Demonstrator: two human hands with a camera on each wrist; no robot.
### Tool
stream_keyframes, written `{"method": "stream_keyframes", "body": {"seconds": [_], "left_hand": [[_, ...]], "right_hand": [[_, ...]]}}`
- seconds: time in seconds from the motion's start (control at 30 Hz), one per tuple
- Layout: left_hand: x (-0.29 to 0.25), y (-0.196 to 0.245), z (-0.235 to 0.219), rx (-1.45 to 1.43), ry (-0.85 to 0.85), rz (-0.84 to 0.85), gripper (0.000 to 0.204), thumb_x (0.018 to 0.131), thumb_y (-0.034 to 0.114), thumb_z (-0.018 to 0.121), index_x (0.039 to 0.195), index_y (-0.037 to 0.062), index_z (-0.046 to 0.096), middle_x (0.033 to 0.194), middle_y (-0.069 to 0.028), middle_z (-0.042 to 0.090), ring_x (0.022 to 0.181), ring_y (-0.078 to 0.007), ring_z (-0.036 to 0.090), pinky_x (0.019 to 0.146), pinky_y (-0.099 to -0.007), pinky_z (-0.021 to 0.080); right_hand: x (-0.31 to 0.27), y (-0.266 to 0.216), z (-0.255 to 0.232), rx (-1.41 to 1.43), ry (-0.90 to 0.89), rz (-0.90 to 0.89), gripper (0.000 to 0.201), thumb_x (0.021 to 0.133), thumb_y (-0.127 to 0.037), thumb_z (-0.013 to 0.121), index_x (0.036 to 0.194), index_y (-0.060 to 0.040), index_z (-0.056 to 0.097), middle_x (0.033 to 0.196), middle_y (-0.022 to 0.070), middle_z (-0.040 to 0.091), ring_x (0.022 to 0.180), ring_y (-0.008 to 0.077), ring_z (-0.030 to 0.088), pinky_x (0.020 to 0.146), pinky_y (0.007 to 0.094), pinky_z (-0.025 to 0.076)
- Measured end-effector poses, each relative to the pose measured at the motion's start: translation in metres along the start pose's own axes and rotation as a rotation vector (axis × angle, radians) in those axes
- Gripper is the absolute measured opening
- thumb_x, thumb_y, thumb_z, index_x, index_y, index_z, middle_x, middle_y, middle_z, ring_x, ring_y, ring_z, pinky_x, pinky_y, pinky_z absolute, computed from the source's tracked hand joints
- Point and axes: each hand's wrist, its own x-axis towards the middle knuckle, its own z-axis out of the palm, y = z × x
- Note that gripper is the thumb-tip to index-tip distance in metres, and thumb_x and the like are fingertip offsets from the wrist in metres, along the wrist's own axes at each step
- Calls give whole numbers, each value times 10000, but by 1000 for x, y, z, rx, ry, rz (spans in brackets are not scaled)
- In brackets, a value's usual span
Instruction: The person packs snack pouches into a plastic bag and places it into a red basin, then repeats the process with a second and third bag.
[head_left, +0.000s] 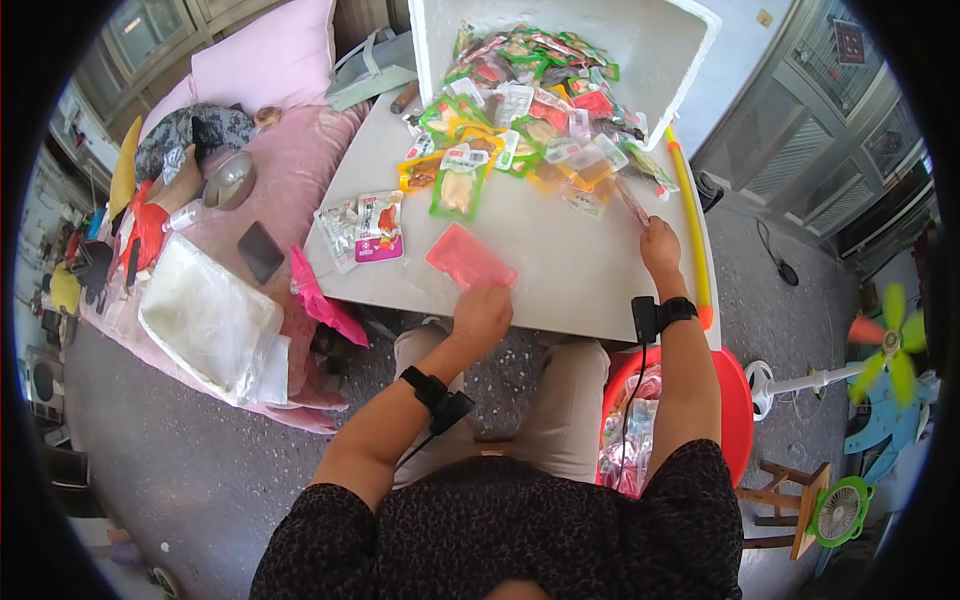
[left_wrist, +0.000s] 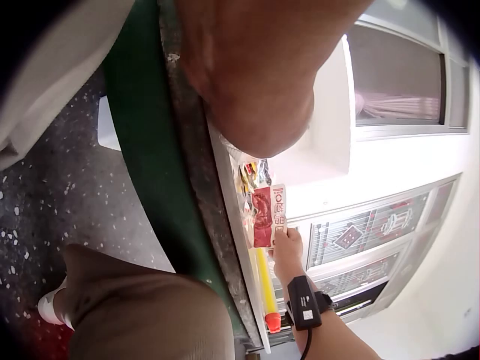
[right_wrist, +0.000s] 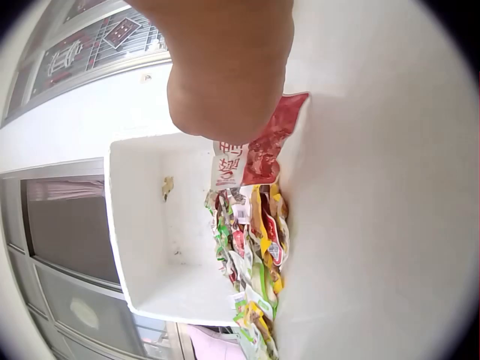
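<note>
At the front of the table, my left hand [head_left: 483, 318] pinches the near corner of a flat, translucent red packet [head_left: 462, 254]. Toward the table's right side, my right hand [head_left: 660, 247] grips a red-and-white snack packet [right_wrist: 276, 139] by its end. That packet stands edge-on in the head view, and its printed face turns up in the left wrist view. Beyond both hands spreads a heap of colourful snack packets [head_left: 540, 125], spilling from a white foam box [head_left: 690, 60] lying on its side. Left of the red packet lie a purple-and-white packet [head_left: 380, 228] and a silvery packet [head_left: 338, 232].
A yellow tube [head_left: 692, 235] with orange ends runs along the right table edge. Below it stands a red basin [head_left: 738, 400] with packets inside. On the left is a pink-covered bed [head_left: 300, 150] holding a phone [head_left: 261, 251], a bowl [head_left: 230, 180] and a white foam lid [head_left: 205, 315].
</note>
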Motion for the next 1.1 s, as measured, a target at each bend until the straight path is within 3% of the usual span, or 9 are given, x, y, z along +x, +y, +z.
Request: {"method": "stream_keyframes", "body": {"seconds": [0.07,0.17,0.27,0.37,0.53,0.7,0.97,1.1], "left_hand": [[-2,-2,1,34,-18,3,50,669,58,497,702,25,481,618,-125,495,602,-304,498,526,-408,389],[-2,1,-1,22,-31,-8,50,667,63,491,699,26,480,623,-129,496,608,-308,499,528,-409,390],[-2,4,-3,12,-35,-41,87,661,61,488,738,22,496,628,-131,497,611,-312,497,531,-410,391],[-2,12,-6,24,-19,-94,119,680,79,481,779,20,511,655,-137,512,632,-315,506,540,-414,395],[0,21,-9,15,-57,-133,133,726,109,455,815,28,511,700,-148,530,675,-319,519,564,-423,400],[2,30,-5,42,-72,-162,128,745,137,439,795,34,497,695,-156,526,675,-332,516,573,-431,397],[3,30,-8,-4,-51,-228,133,744,137,433,789,34,503,727,-169,534,697,-345,516,593,-434,400],[5,35,-11,-76,-31,-260,145,750,143,431,800,30,507,760,-177,539,722,-349,516,616,-432,399]], "right_hand": [[-16,-3,-11,90,88,-10,127,748,-139,462,790,-24,495,692,143,539,658,304,531,597,384,421],[-46,-17,-29,563,177,29,131,771,-148,485,799,-24,516,619,74,513,568,175,499,498,305,391],[-80,-38,-58,895,-133,304,154,786,-160,495,845,-21,524,611,27,509,509,100,460,451,232,371],[-112,-58,-77,1195,-210,383,136,791,-148,496,838,-23,525,616,-18,489,493,33,407,419,177,325],[-134,-70,-72,1386,-445,390,131,788,-92,489,884,-6,508,695,30,548,566,63,498,479,185,396],[-132,-90,-70,1394,-457,427,143,786,-86,490,898,1,505,724,40,552,584,73,510,502,188,409],[-135,-80,-84,1270,-391,412,121,783,-92,498,878,-18,513,700,5,537,619,46,496,502,187,394],[-147,-83,-72,953,-104,19,66,747,-35,511,806,-10,496,692,44,533,606,150,509,526,244,400]]}}
